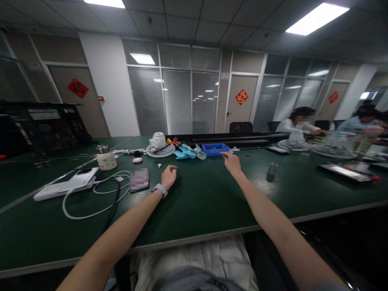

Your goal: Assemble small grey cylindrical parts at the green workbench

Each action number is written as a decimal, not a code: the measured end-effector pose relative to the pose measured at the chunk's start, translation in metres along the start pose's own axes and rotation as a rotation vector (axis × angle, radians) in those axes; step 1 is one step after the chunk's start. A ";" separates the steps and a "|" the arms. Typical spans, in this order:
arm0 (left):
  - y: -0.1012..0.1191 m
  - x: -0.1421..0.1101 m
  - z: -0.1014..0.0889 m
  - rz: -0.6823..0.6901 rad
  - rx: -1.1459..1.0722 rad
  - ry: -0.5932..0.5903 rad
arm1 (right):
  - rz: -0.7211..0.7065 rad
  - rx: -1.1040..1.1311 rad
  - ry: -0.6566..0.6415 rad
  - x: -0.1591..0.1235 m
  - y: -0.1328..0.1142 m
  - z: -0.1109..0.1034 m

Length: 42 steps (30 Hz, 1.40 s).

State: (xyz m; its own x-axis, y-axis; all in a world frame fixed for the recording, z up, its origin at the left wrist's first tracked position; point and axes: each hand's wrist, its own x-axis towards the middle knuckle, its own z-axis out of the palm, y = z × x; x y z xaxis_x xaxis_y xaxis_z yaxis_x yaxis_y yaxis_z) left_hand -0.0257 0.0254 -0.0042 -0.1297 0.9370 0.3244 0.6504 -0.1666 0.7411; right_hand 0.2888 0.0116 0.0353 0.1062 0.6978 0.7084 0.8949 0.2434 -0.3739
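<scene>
My left hand [169, 176] is over the green table, a watch on its wrist, with its fingers loosely apart and nothing seen in them. Left of it lie a small white earbud [159, 165] and a phone-sized flat item [139, 180], blurred out. My right hand [233, 162] reaches to the front right corner of a blue plastic basket [216, 150]. Its index finger is stretched out; whether it touches the rim I cannot tell. Small parts in the basket are too small to name. Light-blue fan blades [185, 151] lie left of the basket, beside a white fan housing [158, 141] on its round grille.
A grey metal cylinder [273, 169] stands to the right. At left are a jar-like bottle [106, 158], a white power strip-like box [68, 185] and looped cables [81, 218]. Further right are a tablet-like panel [347, 172], more fan parts [297, 141] and seated people [287, 125].
</scene>
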 end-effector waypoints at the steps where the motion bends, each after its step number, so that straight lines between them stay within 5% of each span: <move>1: 0.000 0.000 0.000 0.001 0.004 -0.003 | 0.061 -0.013 0.035 0.004 0.016 -0.006; 6: -0.003 0.001 0.001 -0.014 0.052 -0.011 | 0.147 -0.021 0.027 0.008 0.056 -0.011; 24: -0.005 0.003 0.005 0.004 0.071 -0.052 | 0.229 -0.007 -0.077 0.007 0.065 -0.005; 32: -0.003 0.001 0.005 0.018 -0.003 -0.079 | 0.490 -0.015 -0.139 -0.007 0.079 0.011; 36: 0.000 -0.002 0.004 0.051 -0.030 -0.047 | 0.496 0.024 -0.102 -0.009 0.046 0.022; 42: 0.017 -0.012 0.001 0.317 -0.075 0.010 | 0.283 0.508 -0.215 -0.028 -0.056 0.069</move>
State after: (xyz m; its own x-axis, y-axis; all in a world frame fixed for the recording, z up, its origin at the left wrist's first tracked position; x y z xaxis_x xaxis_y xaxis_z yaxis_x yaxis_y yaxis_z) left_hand -0.0120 0.0117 0.0038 0.0629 0.8317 0.5516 0.6028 -0.4721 0.6432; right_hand 0.2055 0.0249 -0.0053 0.1723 0.8896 0.4230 0.5213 0.2820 -0.8054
